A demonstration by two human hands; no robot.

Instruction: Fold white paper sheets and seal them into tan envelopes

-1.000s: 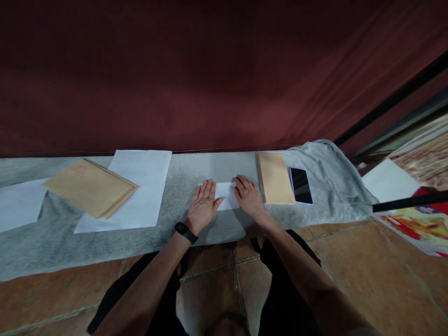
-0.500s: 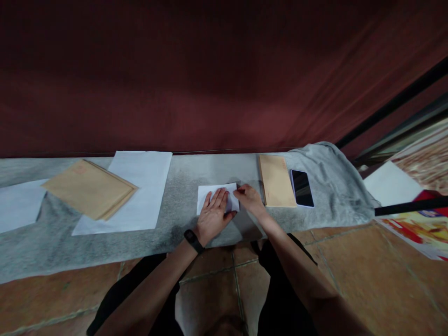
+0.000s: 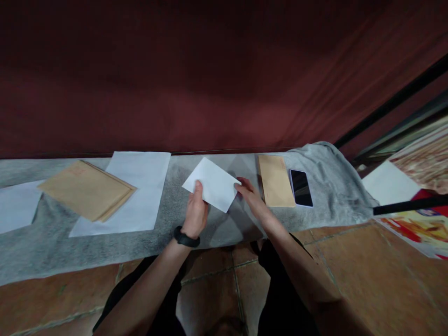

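Note:
A small folded sheet of white paper (image 3: 213,183) is held tilted above the grey cloth between my two hands. My left hand (image 3: 196,212) grips its lower left edge, thumb on top and the other fingers hidden underneath. At the right corner my right hand (image 3: 250,193) pinches the paper between thumb and fingers. Just right of that hand lies a stack of brown envelopes (image 3: 277,182).
Grey cloth (image 3: 178,186) covers the long bench. On the left, more brown envelopes (image 3: 86,189) lie over large white sheets (image 3: 142,186). A phone (image 3: 301,188) rests beside the right envelope stack. A dark red curtain (image 3: 210,93) hangs behind.
The paper has come up off the cloth and turned at an angle. My left hand has gone from lying flat on it to gripping its edge; my right hand stays at the right end.

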